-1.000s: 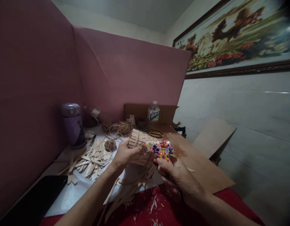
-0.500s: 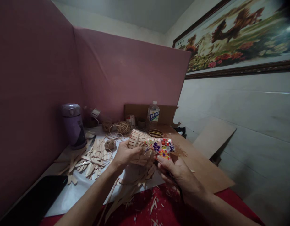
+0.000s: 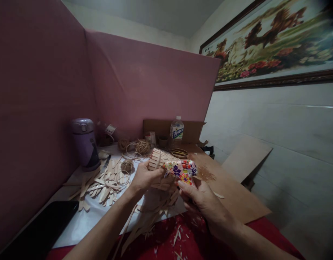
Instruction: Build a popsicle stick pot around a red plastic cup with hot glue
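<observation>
My left hand (image 3: 145,177) grips a small round craft-stick basket (image 3: 157,159) tipped on its side, with pale sticks set edge to edge and a cord band around them. Its underside is partly hidden by my fingers. In my right hand (image 3: 202,198) is a flower-patterned glue gun (image 3: 184,169), held by its handle. The nozzle end points left, right by my left thumb and the side of the basket. Whether the tip touches the sticks I cannot tell. A strand of twine (image 3: 128,225) hangs down below my left hand.
Loose craft sticks (image 3: 109,184) lie left on white paper, beside a twine ball (image 3: 127,166). Behind are a larger twine ball (image 3: 143,146), scissors (image 3: 179,153) and a clear bottle (image 3: 177,131). A purple flask (image 3: 86,144) and black phone-like slab (image 3: 44,227) stand left; brown board (image 3: 236,196) right.
The glue gun has shifted slightly left and its nozzle is closer to my left thumb. My left hand keeps its hold on the basket.
</observation>
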A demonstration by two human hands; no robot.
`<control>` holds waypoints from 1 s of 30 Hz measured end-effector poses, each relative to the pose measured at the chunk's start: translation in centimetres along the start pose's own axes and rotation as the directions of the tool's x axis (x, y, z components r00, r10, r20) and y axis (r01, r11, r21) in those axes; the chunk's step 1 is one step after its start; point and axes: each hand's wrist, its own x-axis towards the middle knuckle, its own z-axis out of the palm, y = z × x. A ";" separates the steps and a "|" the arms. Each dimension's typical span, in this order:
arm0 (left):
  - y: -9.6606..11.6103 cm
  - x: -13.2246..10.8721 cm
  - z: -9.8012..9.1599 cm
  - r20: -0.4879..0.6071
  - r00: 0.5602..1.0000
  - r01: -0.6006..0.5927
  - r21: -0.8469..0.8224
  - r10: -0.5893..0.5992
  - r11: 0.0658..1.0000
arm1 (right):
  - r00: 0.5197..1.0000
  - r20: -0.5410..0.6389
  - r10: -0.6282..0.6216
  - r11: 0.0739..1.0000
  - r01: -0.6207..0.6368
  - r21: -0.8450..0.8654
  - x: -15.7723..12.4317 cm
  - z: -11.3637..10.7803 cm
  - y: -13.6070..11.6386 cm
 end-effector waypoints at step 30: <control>0.4 -0.3 0.4 -0.002 1.000 -0.010 0.019 0.010 1.000 | 0.998 -0.064 -0.006 0.997 0.002 -0.072 -0.2 0.5 -0.3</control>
